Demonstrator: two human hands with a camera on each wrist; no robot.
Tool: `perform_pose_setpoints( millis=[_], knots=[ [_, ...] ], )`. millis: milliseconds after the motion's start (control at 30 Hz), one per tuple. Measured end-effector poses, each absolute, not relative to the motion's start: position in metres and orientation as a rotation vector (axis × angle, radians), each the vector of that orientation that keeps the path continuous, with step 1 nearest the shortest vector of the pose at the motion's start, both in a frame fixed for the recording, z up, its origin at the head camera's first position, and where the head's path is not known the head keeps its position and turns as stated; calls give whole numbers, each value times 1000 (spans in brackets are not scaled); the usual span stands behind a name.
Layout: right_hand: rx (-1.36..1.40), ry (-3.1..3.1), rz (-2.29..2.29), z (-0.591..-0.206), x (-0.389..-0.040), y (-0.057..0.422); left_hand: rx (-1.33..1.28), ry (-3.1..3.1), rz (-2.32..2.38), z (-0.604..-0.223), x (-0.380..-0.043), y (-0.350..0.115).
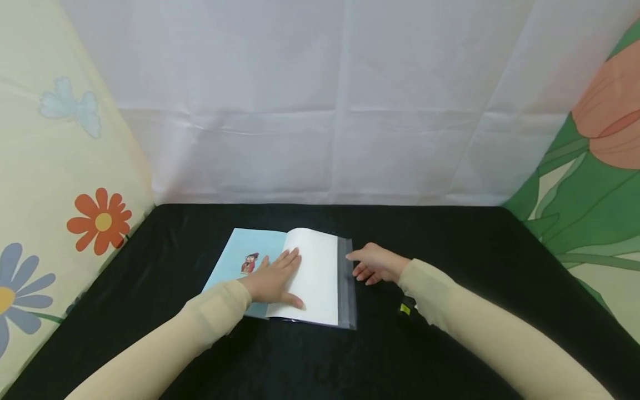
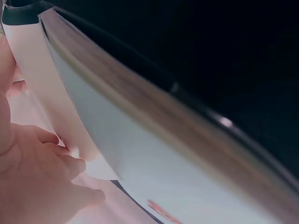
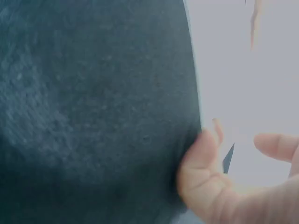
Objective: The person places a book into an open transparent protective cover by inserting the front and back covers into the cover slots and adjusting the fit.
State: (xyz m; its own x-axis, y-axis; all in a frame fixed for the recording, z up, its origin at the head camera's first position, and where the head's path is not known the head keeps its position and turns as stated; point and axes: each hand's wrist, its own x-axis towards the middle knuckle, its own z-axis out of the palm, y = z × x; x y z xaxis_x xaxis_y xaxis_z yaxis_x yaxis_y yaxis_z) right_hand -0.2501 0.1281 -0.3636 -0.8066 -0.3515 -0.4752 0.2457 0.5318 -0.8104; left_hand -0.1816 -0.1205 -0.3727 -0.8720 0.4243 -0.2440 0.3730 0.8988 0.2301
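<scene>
An open book (image 1: pixel 315 278) lies on the black cloth, with a white page on the right and a light blue page (image 1: pixel 265 241) bearing a small cartoon figure on the left. Clear plastic cover film (image 1: pixel 346 289) sticks out past its right edge. My left hand (image 1: pixel 275 280) rests with fingers spread on the pages near the middle fold. In the left wrist view, the book's thick page edge (image 2: pixel 140 107) runs beside the fingers. My right hand (image 1: pixel 377 264) is at the film's right edge, fingertips close to it; the right wrist view shows a gap between thumb and fingers.
Black cloth (image 1: pixel 430 233) covers the table. A white curtain (image 1: pixel 325 111) hangs behind it, with flower-printed cloths (image 1: pixel 35 166) at both sides. A small black item with a yellow-green patch (image 1: pixel 405 309) shows by the right sleeve.
</scene>
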Motion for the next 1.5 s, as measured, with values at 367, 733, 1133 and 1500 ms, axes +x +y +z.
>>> perform_pose_setpoints(
  millis=[367,733,1133,1500],
  knots=[
    [-32,2168,-1346,-375,-257,122,609,2794,322,-369,-177,-124],
    [-174,2108,-1626,-375,-250,118,587,2859,467,-365,-167,-128],
    [-330,1983,-1793,-348,-241,110,441,2934,746,-340,-165,-147],
    [-304,1964,-1914,-340,-239,95,364,2809,950,-329,-152,-140]
  ],
)
